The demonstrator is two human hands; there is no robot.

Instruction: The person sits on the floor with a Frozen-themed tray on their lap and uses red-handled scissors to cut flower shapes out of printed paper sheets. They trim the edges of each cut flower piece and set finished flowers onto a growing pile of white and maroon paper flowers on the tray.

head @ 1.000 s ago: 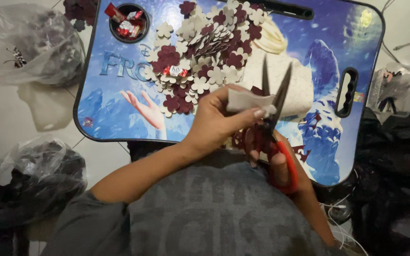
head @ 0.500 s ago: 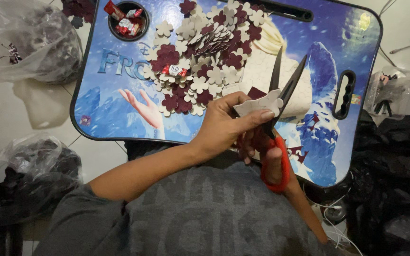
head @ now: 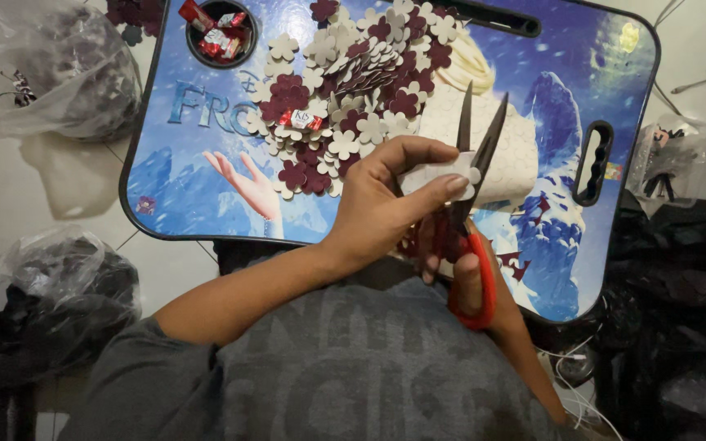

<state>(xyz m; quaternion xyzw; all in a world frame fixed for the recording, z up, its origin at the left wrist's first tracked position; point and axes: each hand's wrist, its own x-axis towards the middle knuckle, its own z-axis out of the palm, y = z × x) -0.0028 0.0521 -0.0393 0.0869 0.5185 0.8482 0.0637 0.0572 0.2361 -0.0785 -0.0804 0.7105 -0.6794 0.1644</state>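
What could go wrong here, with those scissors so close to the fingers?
The open blades of the scissors sit right beside the left hand, which pinches the small cream foam piece; a slip might nick a fingertip. The loose pile of foam flowers lies just beyond the hands, so a nudge could scatter them off the lap tray.

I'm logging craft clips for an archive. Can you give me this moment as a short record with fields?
Setting: blue printed lap tray on a pale floor
Left hand: left hand pinches a cream foam sheet piece
Right hand: right hand holds red-handled scissors, blades open at the sheet's edge
On tray: pile of cream and maroon flower cutouts; round cup recess with red wrappers
Around: clear plastic bags at left
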